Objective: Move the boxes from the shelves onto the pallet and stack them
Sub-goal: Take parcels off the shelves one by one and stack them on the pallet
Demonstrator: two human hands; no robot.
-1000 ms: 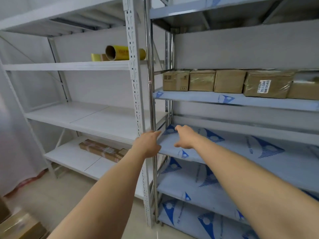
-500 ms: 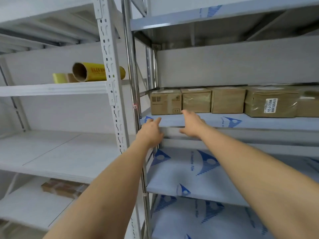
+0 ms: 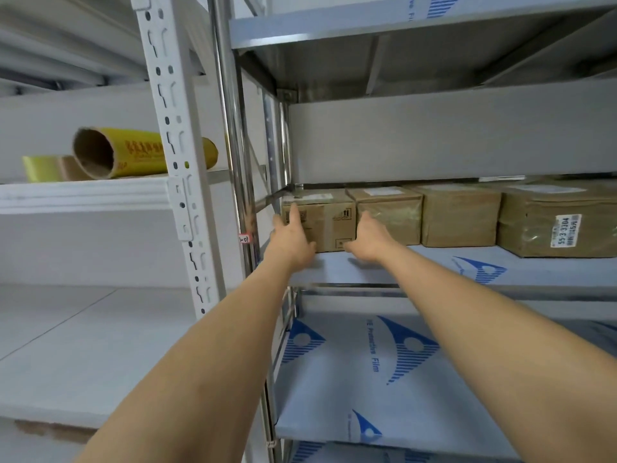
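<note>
Both hands are reaching up to the leftmost brown cardboard box [image 3: 319, 222], sitting at twelve o'clock on the film-covered steel shelf [image 3: 434, 265], first in a row of wrapped boxes running toward three o'clock. The left hand [image 3: 290, 240] is lying flat, fingers straight, against its front left; the right hand [image 3: 369, 240] is spreading wide at its front right edge, gripping nothing. The box is looking rigid and moderately light; side faces are offering the best hold, though the neighbouring taped box [image 3: 389, 213] is touching its right flank.
</note>
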